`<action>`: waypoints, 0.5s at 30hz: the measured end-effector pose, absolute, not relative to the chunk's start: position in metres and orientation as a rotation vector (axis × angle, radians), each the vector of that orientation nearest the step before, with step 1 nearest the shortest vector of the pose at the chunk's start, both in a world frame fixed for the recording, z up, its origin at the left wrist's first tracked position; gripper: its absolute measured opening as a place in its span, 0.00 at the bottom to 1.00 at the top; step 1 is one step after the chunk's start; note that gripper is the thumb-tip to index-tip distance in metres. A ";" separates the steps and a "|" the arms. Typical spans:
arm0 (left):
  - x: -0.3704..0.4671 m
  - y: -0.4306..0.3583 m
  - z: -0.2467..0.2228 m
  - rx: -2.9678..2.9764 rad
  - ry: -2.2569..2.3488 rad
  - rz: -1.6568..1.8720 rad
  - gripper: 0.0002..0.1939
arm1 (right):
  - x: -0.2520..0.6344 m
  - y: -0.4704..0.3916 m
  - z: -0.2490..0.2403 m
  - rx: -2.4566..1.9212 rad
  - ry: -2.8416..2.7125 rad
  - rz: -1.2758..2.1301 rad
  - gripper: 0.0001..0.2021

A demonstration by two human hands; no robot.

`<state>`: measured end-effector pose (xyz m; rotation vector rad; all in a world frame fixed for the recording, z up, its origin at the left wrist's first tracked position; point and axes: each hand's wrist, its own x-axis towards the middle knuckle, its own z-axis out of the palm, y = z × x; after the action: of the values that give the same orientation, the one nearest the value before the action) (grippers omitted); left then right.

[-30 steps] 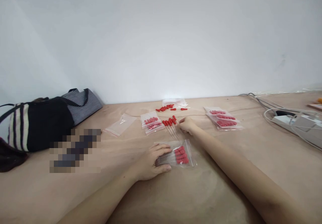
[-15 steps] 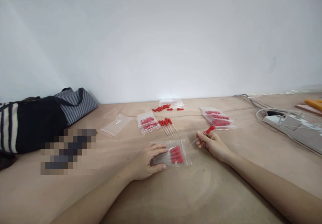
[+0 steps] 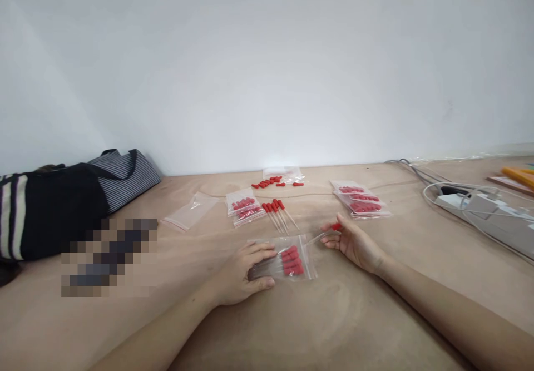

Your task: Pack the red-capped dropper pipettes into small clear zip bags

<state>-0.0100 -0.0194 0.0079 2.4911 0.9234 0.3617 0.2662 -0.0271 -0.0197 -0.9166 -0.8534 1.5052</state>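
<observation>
I had my right thumb and fingers (image 3: 359, 246) closed lightly in a pinch on a dropper (image 3: 336, 227), its red bulb in my grasp and its thin clear stem slanting down toward the zip edge of the clear bag (image 3: 309, 270). I could not tell whether the tip was inside. My left hand (image 3: 246, 273) lay over the other end of that bag, thumb parted from the fingers, which were stretched out and lightly spaced. Between my hands, bagged droppers (image 3: 292, 262) showed their red bulbs through the plastic.

Just beyond lay a fan of loose droppers (image 3: 273, 208), bulbs away from me. The left filled bags (image 3: 245, 209) overlapped beside them, with a flat empty bag (image 3: 189, 212) farther left; the right filled bags (image 3: 362, 199) overlapped beyond my right hand. Farther back, loose red bulbs (image 3: 269, 182) were scattered before some clear plastic (image 3: 287, 173) near the wall (image 3: 267, 82). A black bag (image 3: 62, 209) sat far left, a white power strip (image 3: 488, 215) far right.
</observation>
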 end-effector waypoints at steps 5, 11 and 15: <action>-0.011 -0.018 0.007 2.490 0.941 0.326 0.24 | 0.266 -0.025 -0.022 -0.933 -0.871 1.501 0.15; -0.011 -0.020 0.009 2.485 0.962 0.275 0.23 | 0.264 -0.027 -0.025 -1.007 -0.983 1.431 0.15; -0.011 -0.020 0.008 2.482 0.975 0.266 0.23 | 0.265 -0.027 -0.024 -1.047 -1.194 1.398 0.16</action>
<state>-0.0112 -0.0197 0.0082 2.4825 0.9754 0.2659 0.2649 -0.0273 -0.0245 -1.0475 -1.1938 1.3975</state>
